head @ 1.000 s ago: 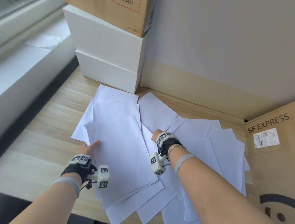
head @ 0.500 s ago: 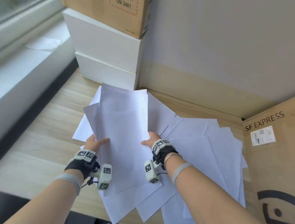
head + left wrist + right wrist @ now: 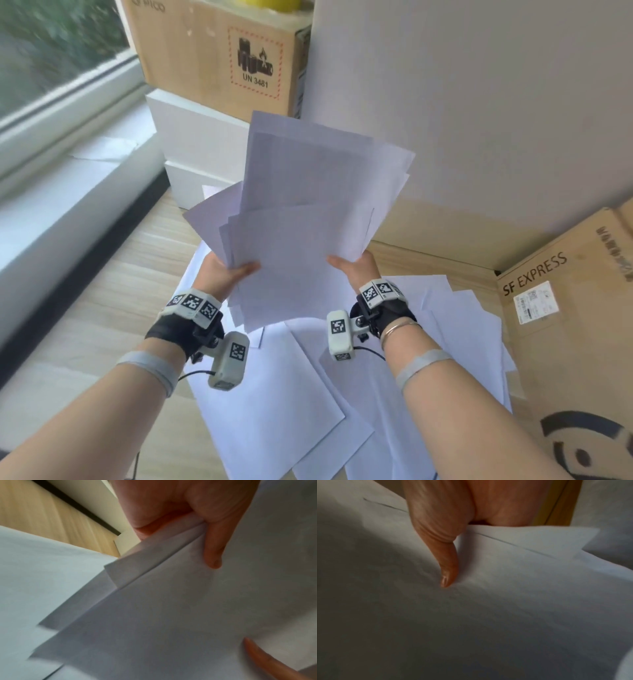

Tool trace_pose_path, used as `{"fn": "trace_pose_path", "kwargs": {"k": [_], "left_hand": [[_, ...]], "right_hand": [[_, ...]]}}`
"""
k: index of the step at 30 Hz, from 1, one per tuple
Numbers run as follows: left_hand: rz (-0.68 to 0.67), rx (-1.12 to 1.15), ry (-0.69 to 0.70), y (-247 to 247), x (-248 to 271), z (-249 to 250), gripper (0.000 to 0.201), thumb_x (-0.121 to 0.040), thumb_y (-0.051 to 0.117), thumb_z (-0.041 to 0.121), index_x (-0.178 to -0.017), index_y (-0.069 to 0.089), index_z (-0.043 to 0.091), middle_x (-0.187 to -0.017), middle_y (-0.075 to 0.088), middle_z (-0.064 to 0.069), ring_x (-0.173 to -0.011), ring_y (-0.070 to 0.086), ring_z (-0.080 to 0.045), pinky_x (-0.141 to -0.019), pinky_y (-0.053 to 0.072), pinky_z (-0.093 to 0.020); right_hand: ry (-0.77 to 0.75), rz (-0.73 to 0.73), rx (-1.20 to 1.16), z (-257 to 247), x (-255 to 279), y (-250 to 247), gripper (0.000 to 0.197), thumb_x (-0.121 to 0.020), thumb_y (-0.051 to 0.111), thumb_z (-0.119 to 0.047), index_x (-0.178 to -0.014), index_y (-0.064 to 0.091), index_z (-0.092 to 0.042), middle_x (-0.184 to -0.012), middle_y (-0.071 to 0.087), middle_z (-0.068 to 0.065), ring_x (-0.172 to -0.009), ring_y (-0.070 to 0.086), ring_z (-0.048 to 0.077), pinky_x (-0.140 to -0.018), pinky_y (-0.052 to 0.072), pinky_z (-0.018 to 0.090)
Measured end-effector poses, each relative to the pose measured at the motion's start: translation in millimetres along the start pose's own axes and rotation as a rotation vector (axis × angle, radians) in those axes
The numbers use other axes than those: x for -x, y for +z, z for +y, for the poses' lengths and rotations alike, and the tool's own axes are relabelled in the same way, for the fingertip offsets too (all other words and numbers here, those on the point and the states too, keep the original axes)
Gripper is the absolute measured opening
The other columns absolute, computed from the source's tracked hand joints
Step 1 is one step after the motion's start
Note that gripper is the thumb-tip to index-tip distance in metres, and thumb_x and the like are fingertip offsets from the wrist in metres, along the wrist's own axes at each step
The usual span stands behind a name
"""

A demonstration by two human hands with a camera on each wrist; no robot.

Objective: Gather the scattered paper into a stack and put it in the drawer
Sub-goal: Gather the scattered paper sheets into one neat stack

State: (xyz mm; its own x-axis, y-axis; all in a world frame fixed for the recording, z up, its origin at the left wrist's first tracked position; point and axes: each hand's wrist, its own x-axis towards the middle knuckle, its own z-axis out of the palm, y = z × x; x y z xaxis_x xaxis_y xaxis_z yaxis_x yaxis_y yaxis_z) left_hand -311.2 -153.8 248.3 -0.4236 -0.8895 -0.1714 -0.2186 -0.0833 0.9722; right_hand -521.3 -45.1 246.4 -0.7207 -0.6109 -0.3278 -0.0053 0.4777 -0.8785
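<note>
Up it comes: we now hold the bundle of sheets (image 3: 308,219) clear of the desk (image 3: 113,284), left hand (image 3: 222,277) and right hand (image 3: 359,270) pinching its side edges, thumbs clamped on top. It's ragged, probably needs squaring; more loose paper (image 3: 462,342) lies below, drawer unseen.

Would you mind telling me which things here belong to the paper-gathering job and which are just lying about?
Job: held sheets, gripped by left hand and right hand; loose sheets on desk.

Lying about: SF Express box, UN 3481 box, white boxes.
</note>
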Motion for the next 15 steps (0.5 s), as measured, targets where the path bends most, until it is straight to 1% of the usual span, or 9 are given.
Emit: {"fn": "trace_pose_path", "kwargs": {"k": [1,3,5,7,9,11,13,14,15], "left_hand": [[0.002,0.016,0.027,0,-1,7,0.041,-0.075,0.073,0.001,-0.113,0.060,-0.002,-0.099,0.061,-0.010,-0.091,0.057,-0.021,-0.080,0.043,-0.028],[-0.011,0.030,0.091,0,-3,19,0.041,-0.068,0.078,0.007,-0.104,0.061,0.011,-0.093,0.063,-0.005,-0.085,0.060,-0.019,-0.079,0.046,-0.027],[-0.035,0.043,0.144,-1,-6,27,0.038,-0.059,0.075,0.016,-0.094,0.061,0.022,-0.089,0.063,0.006,-0.080,0.062,-0.005,-0.075,0.048,-0.018],[-0.062,0.081,0.157,-1,-10,30,0.044,-0.058,0.072,0.016,-0.101,0.063,0.015,-0.090,0.064,0.007,-0.074,0.065,0.007,-0.070,0.051,-0.010],[-0.090,0.099,0.149,-1,-14,31,0.056,-0.057,0.076,0.018,-0.111,0.062,0.010,-0.093,0.066,0.008,-0.074,0.066,0.009,-0.069,0.051,-0.008],[-0.081,0.072,0.144,-1,-15,31,0.054,-0.051,0.078,0.030,-0.103,0.061,0.031,-0.094,0.063,0.024,-0.087,0.061,-0.005,-0.082,0.047,-0.017],[-0.059,0.022,0.158,-1,-15,29,0.044,-0.049,0.073,0.039,-0.090,0.058,0.044,-0.092,0.060,0.037,-0.099,0.052,-0.013,-0.094,0.040,-0.029],[-0.060,0.034,0.159,-1,-16,27,0.044,-0.049,0.073,0.038,-0.089,0.058,0.045,-0.095,0.061,0.033,-0.102,0.052,-0.016,-0.098,0.041,-0.035],[-0.070,0.079,0.150,0,-19,23,0.046,-0.048,0.076,0.036,-0.090,0.058,0.044,-0.099,0.063,0.023,-0.103,0.053,-0.020,-0.099,0.043,-0.041]], "right_hand": [[0.013,0.010,-0.004,-4,0,-5,0.065,-0.078,0.076,-0.023,-0.126,0.043,0.006,-0.117,0.052,0.006,-0.108,0.050,0.020,-0.099,0.037,0.027],[0.030,0.019,-0.024,-8,-1,-12,0.083,-0.073,0.079,-0.031,-0.133,0.037,0.006,-0.131,0.050,0.011,-0.121,0.049,0.025,-0.105,0.037,0.033],[0.024,0.029,-0.040,-11,-2,-15,0.086,-0.070,0.081,-0.032,-0.133,0.037,0.005,-0.132,0.051,0.012,-0.123,0.049,0.024,-0.104,0.037,0.033],[0.013,0.022,-0.051,-15,3,-18,0.076,-0.071,0.081,-0.027,-0.127,0.041,0.004,-0.122,0.051,0.007,-0.119,0.049,0.019,-0.096,0.037,0.028],[-0.032,0.002,-0.078,-18,9,-20,0.045,-0.073,0.080,-0.015,-0.107,0.053,-0.003,-0.110,0.054,0.006,-0.111,0.054,0.019,-0.087,0.040,0.021],[-0.074,-0.031,-0.071,-21,18,-16,0.026,-0.074,0.078,-0.006,-0.090,0.057,-0.010,-0.101,0.054,0.003,-0.095,0.055,0.012,-0.084,0.042,0.020],[-0.122,-0.046,-0.077,-17,19,-10,0.025,-0.072,0.079,-0.003,-0.076,0.059,-0.016,-0.094,0.061,0.005,-0.072,0.061,0.005,-0.085,0.047,0.027],[-0.138,-0.046,-0.100,-14,19,-7,0.026,-0.070,0.080,-0.002,-0.075,0.060,-0.018,-0.092,0.063,0.006,-0.067,0.063,0.000,-0.084,0.047,0.027],[-0.138,-0.041,-0.115,-11,17,-4,0.026,-0.069,0.081,-0.002,-0.078,0.062,-0.017,-0.091,0.064,0.006,-0.069,0.063,-0.001,-0.084,0.046,0.026]]}}
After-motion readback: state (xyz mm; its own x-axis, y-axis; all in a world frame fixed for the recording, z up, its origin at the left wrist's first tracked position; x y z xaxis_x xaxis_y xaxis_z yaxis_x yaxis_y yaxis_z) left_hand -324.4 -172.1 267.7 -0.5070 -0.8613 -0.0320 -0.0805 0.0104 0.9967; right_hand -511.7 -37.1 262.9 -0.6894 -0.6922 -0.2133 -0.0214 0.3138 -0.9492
